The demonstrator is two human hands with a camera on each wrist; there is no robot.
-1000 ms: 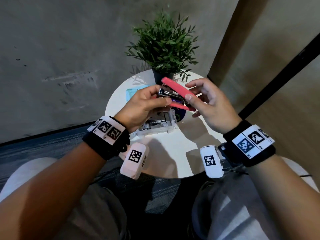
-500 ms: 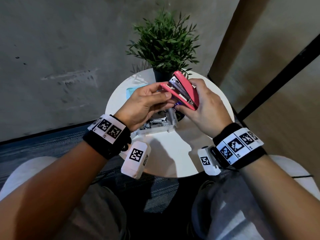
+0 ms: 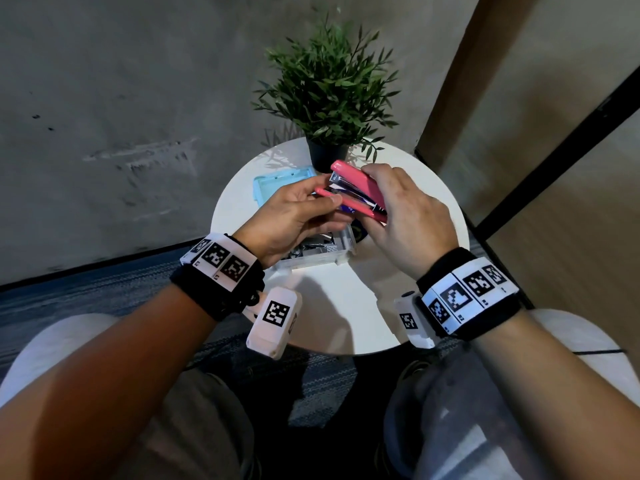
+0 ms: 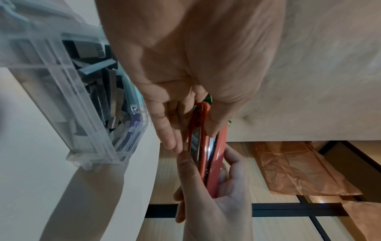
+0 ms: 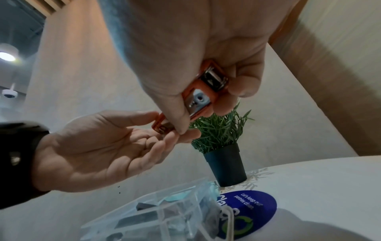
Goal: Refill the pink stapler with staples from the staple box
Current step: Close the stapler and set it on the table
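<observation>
I hold the pink stapler (image 3: pixel 358 187) in both hands above the round white table (image 3: pixel 346 306). My left hand (image 3: pixel 323 199) pinches the front tip of its pink base between thumb and fingers. My right hand (image 3: pixel 394 199) wraps over the pink top arm and the hinge end. The top arm stands only a narrow wedge off the base, with the metal magazine showing between. The right wrist view shows the stapler (image 5: pixel 203 96) end on. The clear staple box (image 3: pixel 311 254) sits open under my left hand, with several grey staple strips inside.
A potted green plant (image 3: pixel 329 84) stands at the table's far edge, just behind the stapler. The box's light blue lid (image 3: pixel 277 183) lies at the back left. A blue round sticker (image 5: pixel 247 213) is on the table right of the box. My knees are under the near edge.
The stapler's top arm has swung down from wide open to a narrow wedge. My right hand has moved from its underside over the top. The left hand's pinch has stayed in place.
</observation>
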